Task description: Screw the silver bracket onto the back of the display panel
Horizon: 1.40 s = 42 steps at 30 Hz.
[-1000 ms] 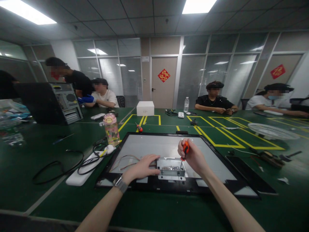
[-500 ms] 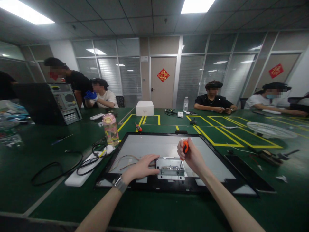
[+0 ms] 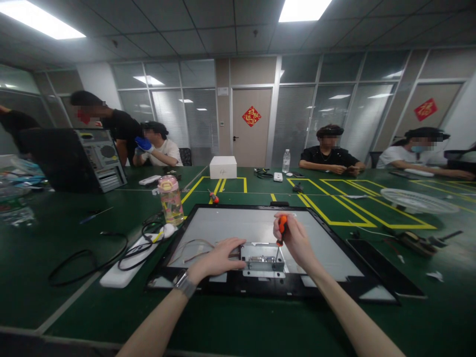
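A flat display panel [image 3: 238, 220] with a black frame lies on the table in front of me. On its near half sits a silver metal bracket [image 3: 256, 270]. My right hand [image 3: 297, 238] is closed round an orange and black screwdriver [image 3: 283, 228], held nearly upright, its shaft reaching down to the bracket's right end. My left hand [image 3: 221, 258] rests at the bracket's left side, thumb and fingers apart, steadying against its edge. Thin wires [image 3: 193, 245] run from beneath my left hand across the panel.
Left of the panel are a white power strip [image 3: 124, 267], black cable and a pink-lided bottle [image 3: 171, 201]. A dark slab [image 3: 385, 267] lies right. Farther off stand a white box [image 3: 223, 167] and a computer case [image 3: 70, 158]. Several people are round the table.
The screwdriver handle has turned in my right hand and stands a little more upright, with the fingers shifted and loosened. My left hand stays in place.
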Available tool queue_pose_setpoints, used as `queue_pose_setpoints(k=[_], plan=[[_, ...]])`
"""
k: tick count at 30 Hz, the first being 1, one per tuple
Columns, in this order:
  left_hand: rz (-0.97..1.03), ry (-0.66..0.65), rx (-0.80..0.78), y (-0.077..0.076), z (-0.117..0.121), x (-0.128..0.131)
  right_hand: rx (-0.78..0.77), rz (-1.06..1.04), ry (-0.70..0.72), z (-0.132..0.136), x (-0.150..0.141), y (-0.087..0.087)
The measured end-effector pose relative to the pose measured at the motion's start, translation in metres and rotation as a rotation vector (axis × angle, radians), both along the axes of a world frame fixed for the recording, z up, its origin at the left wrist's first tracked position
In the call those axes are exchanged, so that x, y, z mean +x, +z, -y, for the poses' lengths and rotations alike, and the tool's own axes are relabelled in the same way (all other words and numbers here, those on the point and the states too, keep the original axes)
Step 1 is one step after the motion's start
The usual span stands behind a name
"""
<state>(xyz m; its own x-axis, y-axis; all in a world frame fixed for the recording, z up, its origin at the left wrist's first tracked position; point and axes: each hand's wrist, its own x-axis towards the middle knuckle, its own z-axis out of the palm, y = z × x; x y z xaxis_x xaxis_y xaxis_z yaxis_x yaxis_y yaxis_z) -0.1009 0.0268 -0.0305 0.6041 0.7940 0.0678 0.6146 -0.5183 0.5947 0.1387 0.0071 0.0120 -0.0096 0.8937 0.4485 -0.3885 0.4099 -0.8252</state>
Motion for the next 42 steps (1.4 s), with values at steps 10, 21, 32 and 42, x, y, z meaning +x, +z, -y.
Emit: queue_pose_setpoints(k=[10,21,32,42], plan=[[-0.004,0.000,0.005,0.0022,0.0015,0.0008,0.004,-0.039,0.027,0.0028,-0.0037,-0.0009],[-0.005,-0.001,0.005,0.0048,0.0030,0.0015,-0.012,-0.099,0.106,0.0048,-0.0045,0.0004],[-0.006,0.003,0.001,0.0045,0.0037,0.0013,-0.042,0.052,0.037,0.0037,-0.0054,-0.0020],[-0.029,0.001,0.036,0.0059,0.0063,0.0038,-0.026,0.024,0.023,0.0025,-0.0074,-0.0031]])
